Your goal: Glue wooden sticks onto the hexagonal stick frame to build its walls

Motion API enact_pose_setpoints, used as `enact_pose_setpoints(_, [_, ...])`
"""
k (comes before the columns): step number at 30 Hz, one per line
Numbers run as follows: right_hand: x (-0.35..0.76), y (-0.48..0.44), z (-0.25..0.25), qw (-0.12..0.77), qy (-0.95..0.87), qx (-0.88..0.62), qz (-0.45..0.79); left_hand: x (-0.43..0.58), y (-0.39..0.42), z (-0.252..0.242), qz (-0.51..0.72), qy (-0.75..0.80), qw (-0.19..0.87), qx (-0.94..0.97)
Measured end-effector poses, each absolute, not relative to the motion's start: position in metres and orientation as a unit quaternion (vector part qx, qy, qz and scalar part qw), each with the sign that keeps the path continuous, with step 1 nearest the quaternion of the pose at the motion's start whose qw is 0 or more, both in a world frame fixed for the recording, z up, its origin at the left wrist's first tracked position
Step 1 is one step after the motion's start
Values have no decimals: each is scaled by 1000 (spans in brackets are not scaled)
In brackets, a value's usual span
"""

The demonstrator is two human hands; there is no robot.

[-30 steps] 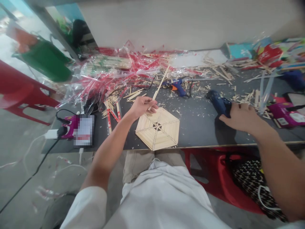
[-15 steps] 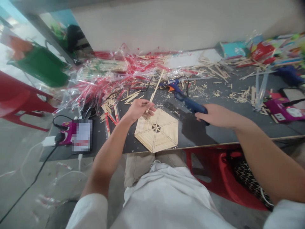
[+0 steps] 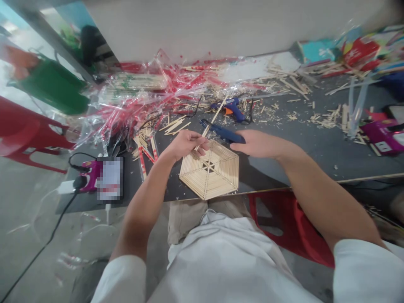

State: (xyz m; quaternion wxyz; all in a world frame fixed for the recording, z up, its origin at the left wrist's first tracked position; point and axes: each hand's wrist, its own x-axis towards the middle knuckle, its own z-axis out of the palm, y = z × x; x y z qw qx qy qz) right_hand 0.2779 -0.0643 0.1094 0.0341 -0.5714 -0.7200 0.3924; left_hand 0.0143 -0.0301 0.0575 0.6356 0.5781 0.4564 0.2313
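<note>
1. The wooden stick (image 3: 217, 113) is thin and pale. It slants up and away from the near-left edge of the hexagonal stick panel (image 3: 210, 170) towards the back of the tabletop (image 3: 284, 147).
2. The left hand (image 3: 186, 145) has its grip closed on the stick's lower end, pinched between thumb and fingertips just over the panel's upper-left corner.
3. The blue glue gun (image 3: 224, 134) lies nearly level above the panel's far edge. Its nozzle points left, close to the stick, but whether they touch cannot be told.
4. The right hand (image 3: 255, 143) has its grip wrapped around the gun's handle, fingers curled shut, just beyond the panel's upper-right side.
5. The panel lies flat at the near edge of the tabletop. It is built of stick rows set between six spokes, with a small opening at its centre.
6. A second glue gun (image 3: 232, 107), blue with an orange trigger, lies further back among scattered stick offcuts (image 3: 176, 125).
7. A heap of clear and red plastic wrap (image 3: 142, 97) fills the back left of the tabletop.
8. A purple device (image 3: 90, 172) with plugged-in cables sits at the left end, and a purple box (image 3: 383, 134) at the far right.
9. A green bin (image 3: 57, 86) and a red chair (image 3: 19, 130) stand off to the left.
</note>
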Motion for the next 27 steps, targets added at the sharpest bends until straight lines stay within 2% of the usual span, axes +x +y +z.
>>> enact_pose_setpoints(8, [267,-71,105,12,-728,-612,309,14,-33,64,218,461,626,590])
enact_pose_setpoints(21, [262,-77,87,27,-764,-615,195,11,-35,69,200,464,616,604])
enact_pose_setpoints(27, [263,-80,71,8,-752,-651,103,9,-36,75,223,438,612,619])
